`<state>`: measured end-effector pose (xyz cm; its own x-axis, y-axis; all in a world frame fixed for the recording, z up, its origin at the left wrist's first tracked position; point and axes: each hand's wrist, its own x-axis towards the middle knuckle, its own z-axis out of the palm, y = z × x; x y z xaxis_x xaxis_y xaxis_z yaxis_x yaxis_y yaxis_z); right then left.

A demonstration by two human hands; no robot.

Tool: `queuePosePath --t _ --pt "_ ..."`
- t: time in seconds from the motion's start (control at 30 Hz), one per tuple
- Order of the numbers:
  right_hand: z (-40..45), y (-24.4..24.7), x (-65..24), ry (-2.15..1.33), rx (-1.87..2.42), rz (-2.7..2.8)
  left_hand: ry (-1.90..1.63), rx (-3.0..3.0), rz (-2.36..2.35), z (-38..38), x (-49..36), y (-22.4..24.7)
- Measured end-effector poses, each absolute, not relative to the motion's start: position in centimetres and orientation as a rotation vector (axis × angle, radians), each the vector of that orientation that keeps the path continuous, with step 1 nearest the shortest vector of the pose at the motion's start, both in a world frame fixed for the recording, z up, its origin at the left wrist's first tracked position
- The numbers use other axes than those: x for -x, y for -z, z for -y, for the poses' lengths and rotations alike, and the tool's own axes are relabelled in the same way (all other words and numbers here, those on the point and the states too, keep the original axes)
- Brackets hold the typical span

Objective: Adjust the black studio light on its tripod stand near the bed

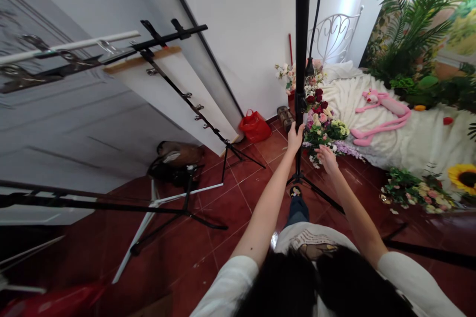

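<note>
The left hand (296,137) is closed around the black pole (302,49) of a light stand, with the fingers wrapped on it at about the height of the flowers. The right hand (327,157) is just beside the pole, on its right side, with the fingers loosely open and holding nothing; its fingertips are close to the flower bunch (323,126) (if they touch it or not, I cannot tell). The pole stands upright on the red tile floor (238,198), and its tripod legs (316,189) spread out below the hands. Behind the flowers, a white blanket (409,143) lies on the floor with a pink plush toy (379,111) on it. Near the wall, a red bag (255,126) sits on the floor. To the left, another black stand (186,193) is well apart from the pole.
</note>
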<state>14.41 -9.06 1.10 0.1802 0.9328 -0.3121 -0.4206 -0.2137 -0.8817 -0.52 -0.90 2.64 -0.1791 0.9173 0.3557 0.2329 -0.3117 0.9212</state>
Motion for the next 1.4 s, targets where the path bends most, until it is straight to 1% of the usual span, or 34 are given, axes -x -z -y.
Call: queuePosePath --t 0.17,0.27,0.37,0.5,0.6,0.7,0.8,0.9,1.0,1.07,1.17,1.27,1.33,1.4 --pt "19.6 4.2 -22.5 -1.475 1.257 0.187 -1.514 -1.539 -1.390 0.9 0.4 -2.4" --pt "25.5 6.4 -27.1 -1.375 1.295 -0.004 -1.515 -1.580 -1.398 0.7 0.2 -2.1" --pt "30.5 7.5 -30.8 -1.244 1.298 -0.061 -1.491 -1.585 -1.411 0.5 -0.1 -1.9" --pt "34.7 7.6 -33.5 -1.116 1.256 -0.156 -1.482 -1.560 -1.509 0.9 -0.8 -2.0" --pt "36.1 6.8 -34.0 -1.076 1.209 -0.159 -1.607 -1.493 -1.672 2.7 -2.0 -1.2" --pt "36.9 5.7 -33.8 -1.052 1.162 -0.137 -1.677 -1.371 -1.813 5.6 -4.3 1.3" --pt "37.9 4.4 -33.8 -1.024 1.073 -0.165 -1.552 -1.239 -1.899 9.1 -8.2 4.9" --pt "39.4 3.0 -34.5 -1.009 0.949 -0.203 -1.287 -1.366 -1.655 12.6 -14.0 7.6" --pt "41.5 1.5 -35.7 -1.005 0.764 -0.239 -1.054 -1.453 -1.226 16.0 -21.3 7.5" --pt "43.1 0.5 -36.5 -1.016 0.606 -0.243 -0.981 -1.471 -0.961 18.3 -26.5 5.7" --pt "45.0 -0.9 -37.3 -0.992 0.403 -0.203 -0.887 -1.541 -0.520 22.1 -33.8 1.4" --pt "46.1 -2.4 -38.1 -0.915 0.321 -0.145 -0.756 -1.581 -0.162 26.6 -40.0 -2.8" --pt "46.3 -3.5 -38.9 -0.866 0.318 -0.126 -0.717 -1.604 -0.032 29.7 -43.1 -4.8" --pt "46.4 -4.5 -40.0 -0.836 0.327 -0.105 -0.686 -1.633 -0.013 32.1 -45.3 -5.7"
